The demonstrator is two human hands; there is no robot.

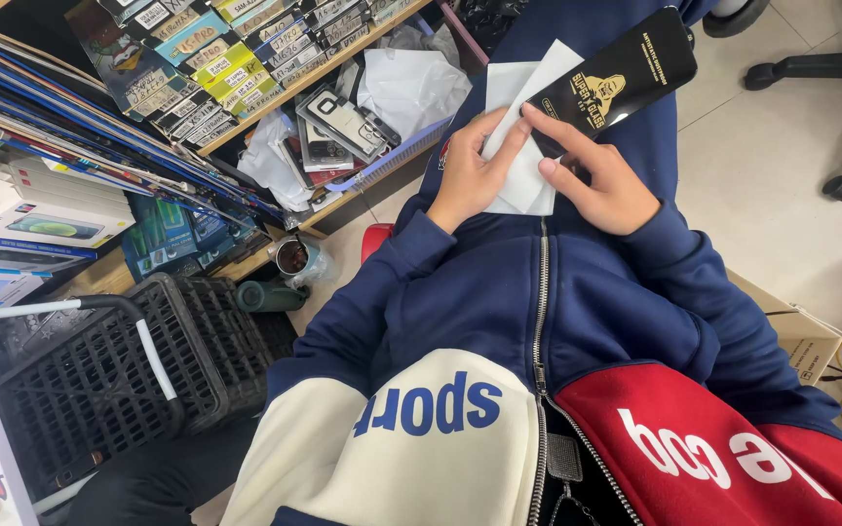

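Half drawn: black packet (626, 73) at one o'clock pinched by right hand (601, 180), white sleeve (523, 127) pinched by left hand (470, 175).

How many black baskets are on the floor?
1. The black basket sits at lower left, below the shelves, with a white-and-black handle across it. Others may be hidden outside the view.

Glossy black packet (626, 73), matt white paper (523, 180) (creased), black plastic basket (99, 390).

Both hands meet above the jacket zipper (542, 292): left hand (468, 175) pinching with thumb raised, right hand (604, 185) gripping, forefinger extended, sleeves angled inward.
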